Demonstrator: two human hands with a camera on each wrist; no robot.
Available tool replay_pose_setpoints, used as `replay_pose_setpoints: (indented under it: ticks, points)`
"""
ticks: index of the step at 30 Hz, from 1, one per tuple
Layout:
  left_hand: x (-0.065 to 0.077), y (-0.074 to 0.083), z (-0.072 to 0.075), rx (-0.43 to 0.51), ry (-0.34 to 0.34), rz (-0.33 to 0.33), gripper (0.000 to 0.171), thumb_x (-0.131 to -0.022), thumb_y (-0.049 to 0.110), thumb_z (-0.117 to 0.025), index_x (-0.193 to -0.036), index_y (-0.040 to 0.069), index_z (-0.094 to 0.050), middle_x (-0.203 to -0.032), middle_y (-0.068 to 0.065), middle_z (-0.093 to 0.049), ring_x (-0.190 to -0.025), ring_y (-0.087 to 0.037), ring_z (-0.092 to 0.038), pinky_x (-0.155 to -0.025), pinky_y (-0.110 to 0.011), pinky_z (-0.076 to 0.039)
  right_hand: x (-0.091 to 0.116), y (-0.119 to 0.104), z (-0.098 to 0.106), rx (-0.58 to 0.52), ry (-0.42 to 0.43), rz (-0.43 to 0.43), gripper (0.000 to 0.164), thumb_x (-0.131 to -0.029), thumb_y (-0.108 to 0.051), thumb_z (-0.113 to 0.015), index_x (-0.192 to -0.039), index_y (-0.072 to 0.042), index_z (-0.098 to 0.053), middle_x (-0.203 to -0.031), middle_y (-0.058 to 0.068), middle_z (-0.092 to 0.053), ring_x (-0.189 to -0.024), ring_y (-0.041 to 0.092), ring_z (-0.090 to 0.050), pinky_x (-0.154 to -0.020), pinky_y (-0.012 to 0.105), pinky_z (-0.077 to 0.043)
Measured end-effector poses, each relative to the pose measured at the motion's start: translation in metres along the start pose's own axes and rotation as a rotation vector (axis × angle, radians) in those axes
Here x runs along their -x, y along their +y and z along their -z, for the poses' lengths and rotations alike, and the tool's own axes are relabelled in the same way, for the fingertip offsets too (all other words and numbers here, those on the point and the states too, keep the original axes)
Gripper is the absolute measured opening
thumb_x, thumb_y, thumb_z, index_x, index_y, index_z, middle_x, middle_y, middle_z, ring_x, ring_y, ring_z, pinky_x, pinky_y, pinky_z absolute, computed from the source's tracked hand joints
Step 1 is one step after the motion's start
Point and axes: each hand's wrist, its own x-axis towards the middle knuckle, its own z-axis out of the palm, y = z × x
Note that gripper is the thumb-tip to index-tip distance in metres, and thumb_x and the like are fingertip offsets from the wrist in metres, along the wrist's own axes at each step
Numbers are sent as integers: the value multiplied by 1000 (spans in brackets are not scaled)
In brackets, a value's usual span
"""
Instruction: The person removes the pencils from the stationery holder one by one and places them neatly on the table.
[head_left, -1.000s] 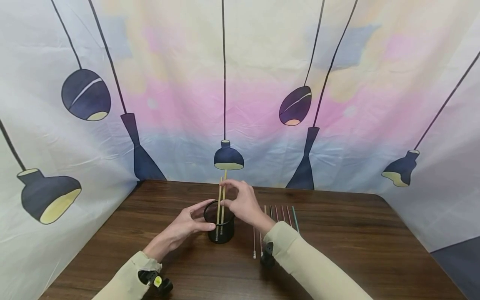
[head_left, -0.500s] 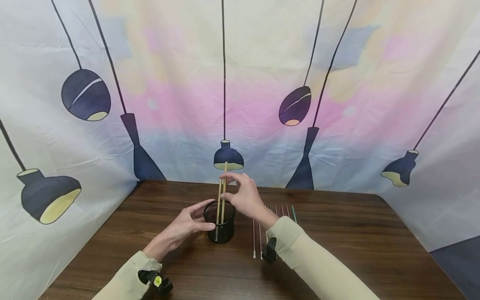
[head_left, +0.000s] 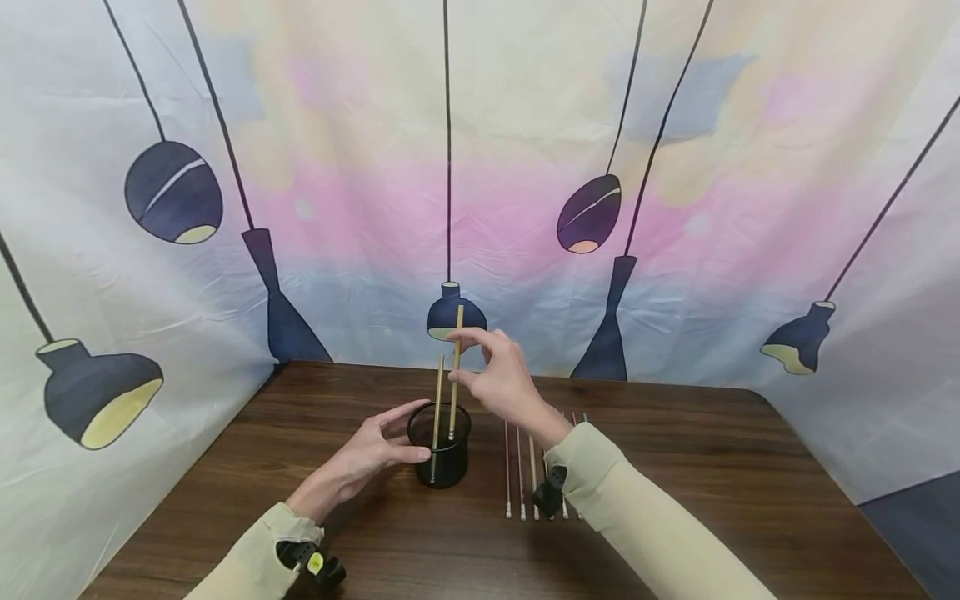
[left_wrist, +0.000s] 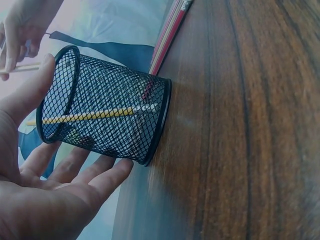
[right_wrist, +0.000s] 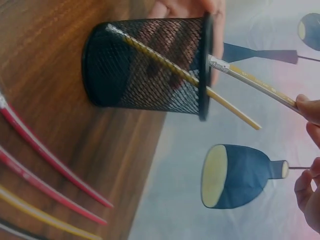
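A black mesh pencil cup (head_left: 450,468) stands upright on the table. My left hand (head_left: 366,450) holds it from the left, thumb at the rim and fingers behind the mesh, as the left wrist view shows. Above the cup, my right hand (head_left: 501,379) pinches a yellow pencil (head_left: 454,404) between thumb and fingers. Its eraser end points down; in the right wrist view the held pencil (right_wrist: 257,81) has that end just at the cup's mouth. A second yellow pencil (head_left: 438,383) leans inside the cup, eraser end at the bottom, seen through the mesh.
Several pencils (head_left: 521,475) lie side by side on the table right of the cup, partly hidden under my right forearm. Red and yellow ones show in the right wrist view. A printed curtain (head_left: 360,208) hangs behind the wooden table (head_left: 675,500).
My right hand has risen and shifted slightly right, drawing its pencil up from inside the cup to the rim. The left hand, the cup and the other pencil keep their places.
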Motion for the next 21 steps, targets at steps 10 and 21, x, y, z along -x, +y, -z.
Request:
replay_pose_setpoints:
  ticks: [10, 21]
  points:
    - [1, -2, 0, 4, -7, 0, 85, -93, 8, -81, -165, 11, -35, -157, -23, -47, -140, -42, -51, -101, -42, -51, 3, -1, 31, 29, 40, 16, 50, -81, -4, -92, -126, -18, -76, -101, 1, -68, -76, 22, -39, -71, 38, -33]
    - [0, 0, -1, 18, 1, -4, 89, -91, 8, -84, -165, 9, -35, -157, -24, -47, -140, -43, -51, -98, -38, -53, 27, 19, 72, 79, 19, -63, 51, -82, -5, -91, -128, -20, -76, -103, -5, -69, -77, 28, -40, -71, 40, -32]
